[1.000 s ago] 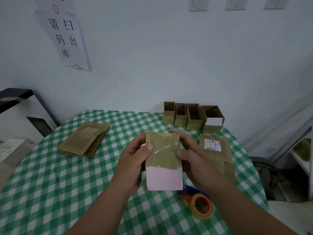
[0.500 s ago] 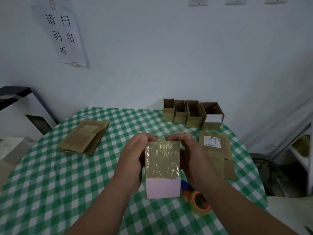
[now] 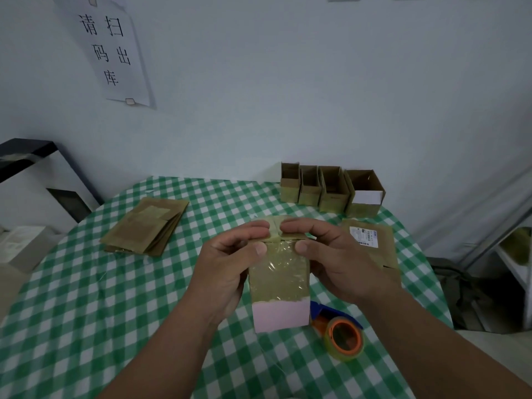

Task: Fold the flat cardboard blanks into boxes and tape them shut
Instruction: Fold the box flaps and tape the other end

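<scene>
I hold the box (image 3: 278,272) above the worktop (image 3: 86,298) centre, both hands, left (image 3: 227,272) and right (image 3: 342,266), clamped on its taped flaps. Four boxes (image 3: 331,188) stand open at 1 o'clock; blanks (image 3: 144,226) at 10 o'clock remain unfolded.

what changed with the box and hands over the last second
Both hands slid up the box: the left hand and right hand now curl their fingers over its top edge, thumbs pressing the taped face, where before they held its sides. The box tipped slightly away. Tape roll, flat blanks and open boxes stayed put.
</scene>
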